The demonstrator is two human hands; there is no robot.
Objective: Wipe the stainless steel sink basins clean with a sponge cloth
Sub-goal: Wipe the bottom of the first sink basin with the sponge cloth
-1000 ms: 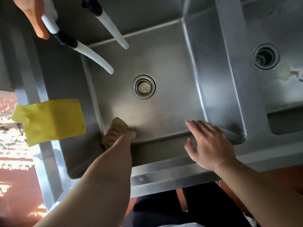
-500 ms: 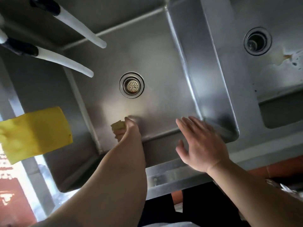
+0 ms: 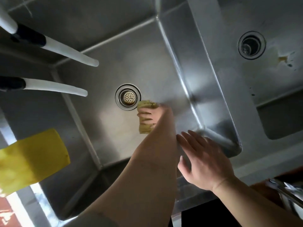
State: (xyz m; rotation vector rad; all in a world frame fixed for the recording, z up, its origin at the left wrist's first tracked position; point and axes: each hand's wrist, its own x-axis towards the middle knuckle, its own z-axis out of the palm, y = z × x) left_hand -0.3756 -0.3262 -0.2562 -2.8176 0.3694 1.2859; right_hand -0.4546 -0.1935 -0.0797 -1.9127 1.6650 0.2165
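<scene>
Mid-frame, the left hand (image 3: pixel 150 116) grips the sponge cloth (image 3: pixel 145 118) beside the drain (image 3: pixel 128 97), scrubbing the left basin (image 3: pixel 155 66); right hand (image 3: pixel 203 159) hovers with fingers spread; next likely sweeps toward the far wall.

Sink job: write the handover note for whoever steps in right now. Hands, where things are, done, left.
Left hand: grips the sponge cloth, pressing it on the floor of the left basin, right beside the drain strainer.
Right hand: open, holding nothing, fingers spread at the front rim near the divider.
Done: the left basin floor looks free of debris, wiping under way.
Left: the right basin shows a yellowish stain and dark specks by its drain; it looks untouched.
A yellow glove hangs at the left edge.
</scene>
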